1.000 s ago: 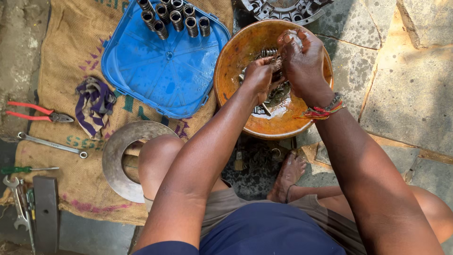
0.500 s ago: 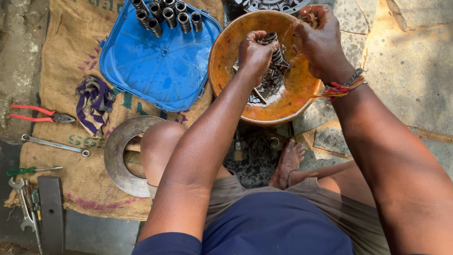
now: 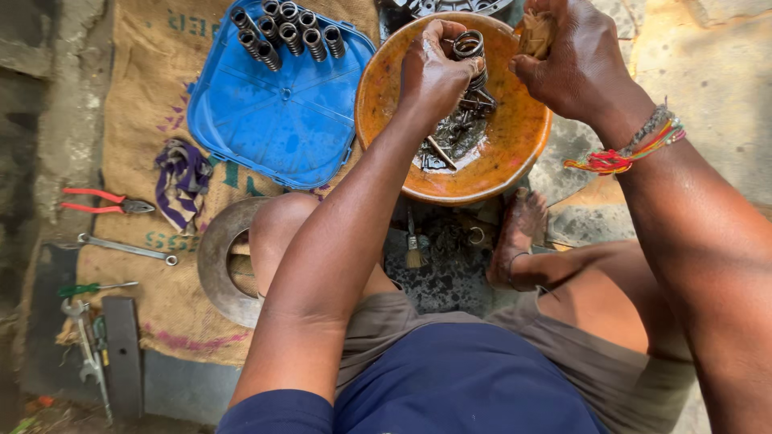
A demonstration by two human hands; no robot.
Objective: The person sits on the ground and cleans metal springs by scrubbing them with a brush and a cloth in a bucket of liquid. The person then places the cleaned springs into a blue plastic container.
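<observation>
My left hand [image 3: 434, 72] holds a dark metal coil spring [image 3: 469, 46] above an orange bowl [image 3: 386, 96]. Oily liquid and several small metal parts [image 3: 454, 133] lie in the bowl's bottom. My right hand [image 3: 575, 56] is closed on a small brownish pad or rag [image 3: 537, 32] over the bowl's far right rim. To the left of the bowl lies a blue plastic lid [image 3: 273, 112] with a row of several similar springs [image 3: 281, 28] along its far edge.
A burlap sack [image 3: 153, 96] covers the ground at left, carrying a purple rag [image 3: 183, 181], red-handled pliers [image 3: 100, 201], a spanner [image 3: 125, 249] and a metal ring disc [image 3: 217, 265]. A small brush [image 3: 413, 251] lies below the bowl beside my bare foot [image 3: 519, 237]. More tools [image 3: 88, 337] sit bottom left.
Both hands have shifted toward the bowl's far rim. My left hand has lifted a spring out of the liquid, and my right hand has drawn apart to the right.
</observation>
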